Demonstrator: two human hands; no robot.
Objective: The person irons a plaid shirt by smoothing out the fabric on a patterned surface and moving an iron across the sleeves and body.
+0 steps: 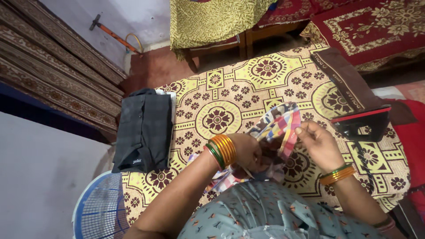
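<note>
A multicoloured checked cloth [279, 126] lies bunched on the yellow and maroon patterned table cover [221, 95], close to my body. My left hand [248, 152], with orange and green bangles on the wrist, grips the cloth's lower part. My right hand [316, 144] pinches the cloth's pink-edged side between thumb and fingers. Part of the cloth hangs down under my left forearm toward my lap.
A folded dark checked shirt [144, 130] lies at the table's left end. A black iron with a red stripe [363, 124] sits to the right, its cord trailing down. A brown cloth [343, 77] lies behind it. A fan's grille [99, 208] stands at lower left.
</note>
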